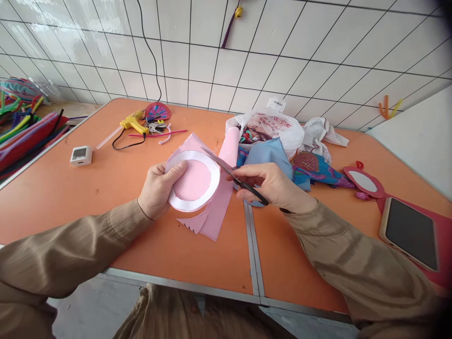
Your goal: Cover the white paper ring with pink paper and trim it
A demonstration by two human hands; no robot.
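My left hand (160, 186) grips a white ring (214, 174) together with the pink sheet (192, 181) behind it, thumb on the ring's left side. The pink shows through the ring's middle, and its lower edge follows the ring. Black-handled scissors (251, 188) are in my right hand (270, 183), their blades pointing left at the ring's upper right edge. How far the blades are apart is hard to see. Beneath the ring hangs or lies more of the pink material (221, 207), with a cut strip and dark marks at its lower left. A pink roll (229, 146) lies just behind.
A yellow glue gun (134, 123) with keys (157, 127) lies at the back left, near a small white device (81, 155). Behind my right hand are a white plastic bag (282, 129) and blue cloth (270, 157). A phone (409, 233) rests at the right.
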